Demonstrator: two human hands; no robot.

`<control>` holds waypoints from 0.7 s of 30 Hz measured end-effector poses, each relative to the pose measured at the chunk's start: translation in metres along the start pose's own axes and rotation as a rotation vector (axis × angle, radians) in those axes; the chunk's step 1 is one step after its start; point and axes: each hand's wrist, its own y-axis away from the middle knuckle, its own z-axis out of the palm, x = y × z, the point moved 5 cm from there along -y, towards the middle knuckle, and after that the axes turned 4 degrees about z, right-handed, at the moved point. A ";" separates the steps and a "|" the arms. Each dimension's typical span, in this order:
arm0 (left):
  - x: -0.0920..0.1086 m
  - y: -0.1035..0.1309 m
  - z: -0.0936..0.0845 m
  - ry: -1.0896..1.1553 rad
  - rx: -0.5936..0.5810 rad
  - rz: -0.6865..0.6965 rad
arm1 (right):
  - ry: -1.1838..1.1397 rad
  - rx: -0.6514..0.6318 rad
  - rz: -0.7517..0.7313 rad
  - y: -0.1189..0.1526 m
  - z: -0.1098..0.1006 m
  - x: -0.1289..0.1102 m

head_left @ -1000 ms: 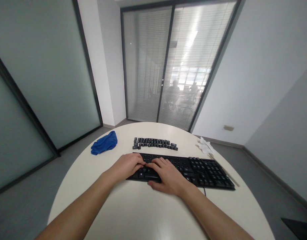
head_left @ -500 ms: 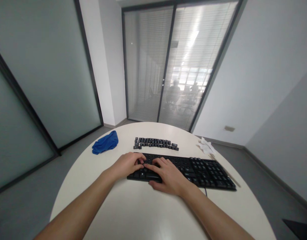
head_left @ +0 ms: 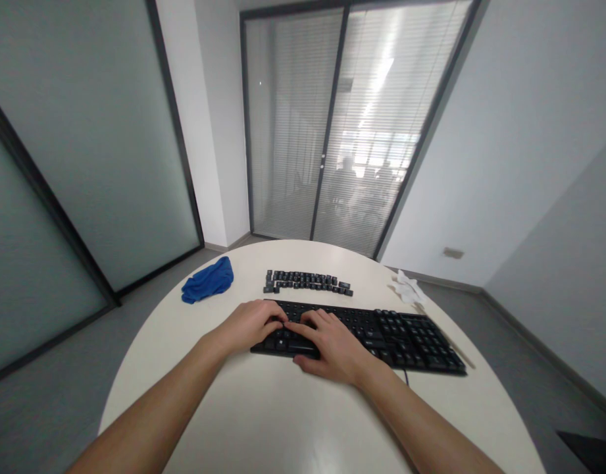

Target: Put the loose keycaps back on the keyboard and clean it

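A black keyboard (head_left: 406,339) lies at a slant across the round table, its left half partly without keycaps. Over its left end, my left hand (head_left: 248,324) has thumb and index finger pinched together low on the keys; whatever sits between the tips is too small to make out. My right hand (head_left: 332,345) rests over the keyboard just beside it. Its index finger points left and meets the left fingertips, while its thumb is spread apart along the keyboard's front edge. Loose black keycaps (head_left: 310,280) stand in rows on the table behind the keyboard.
On the white table (head_left: 263,408), a crumpled blue cloth (head_left: 208,280) lies at the left. White tissue (head_left: 407,288) and a thin stick (head_left: 451,341) lie at the right by the keyboard. A cable (head_left: 406,378) leaves the keyboard's front edge. Glass partitions stand beyond.
Left thumb and index finger have drawn slightly closer together at the same spot. The right hand, keyboard and loose keycaps look almost unmoved.
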 end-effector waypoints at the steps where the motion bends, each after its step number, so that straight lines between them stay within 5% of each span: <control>1: 0.001 0.000 0.000 -0.008 -0.004 0.009 | -0.001 0.000 0.001 0.000 0.000 0.000; 7: 0.008 0.000 -0.001 -0.056 -0.021 0.029 | -0.018 0.005 0.005 0.000 0.000 0.001; 21: -0.014 -0.001 0.003 0.073 0.003 -0.090 | -0.016 0.019 0.021 -0.001 0.000 0.000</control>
